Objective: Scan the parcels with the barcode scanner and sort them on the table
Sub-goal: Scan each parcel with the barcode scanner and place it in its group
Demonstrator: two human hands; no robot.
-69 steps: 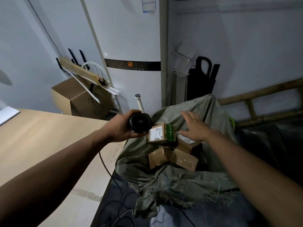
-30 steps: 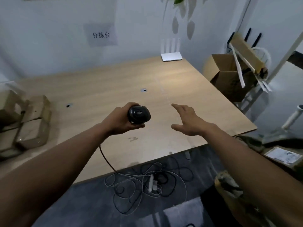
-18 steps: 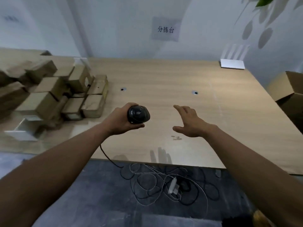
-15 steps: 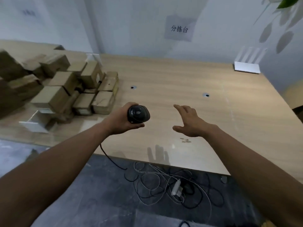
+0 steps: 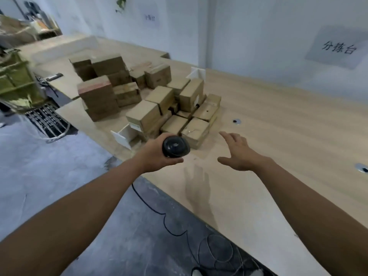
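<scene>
L grip (image 5: 157,154) is wrapped round the black barcode scanner (image 5: 176,146), its cable (image 5: 159,214) trailing down to the floor; R grip (image 5: 237,154) is spread wide, empty, hovering over the table (image 5: 278,148) edge. Just beyond the scanner sit the parcels (image 5: 159,108), a loose cluster of small brown cartons w/ a few stacked behind. They look light and stiff, prob. one-handed work: pinch across the short sides, thumb opposite fingers, label side up for the scan. Taped cardboard may be a bit slick. The nearest carton (image 5: 196,132) is the easy first take. Labels are too blurred to read. Wall sign (image 5: 336,48) further back.
</scene>
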